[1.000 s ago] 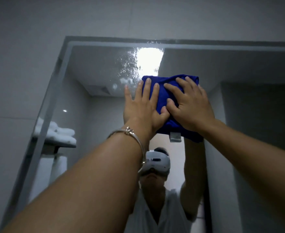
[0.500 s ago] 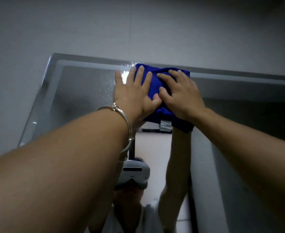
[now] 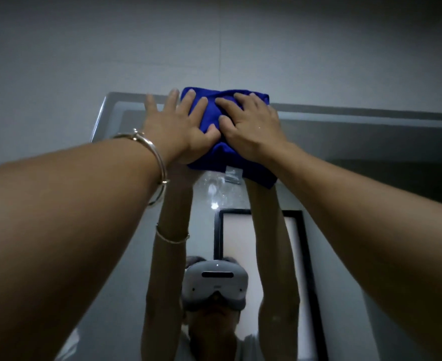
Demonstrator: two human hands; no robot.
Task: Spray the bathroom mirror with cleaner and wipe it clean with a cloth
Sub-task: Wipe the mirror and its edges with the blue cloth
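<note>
Under both hands' fingers, blue cloth [image 3: 210, 114] lies pressed against mirror [image 3: 371, 142] at its top edge. Left hand [image 3: 174, 131] flat, fingers straight and spread, outer two beyond cloth. Right hand [image 3: 251, 128] fingers slightly bent, pressing, not gripping.

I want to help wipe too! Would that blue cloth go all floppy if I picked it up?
Probably floppy: the blue cloth bunches into creases under the left hand and right hand. Likely light: pressing hands alone pin it against the mirror.
</note>
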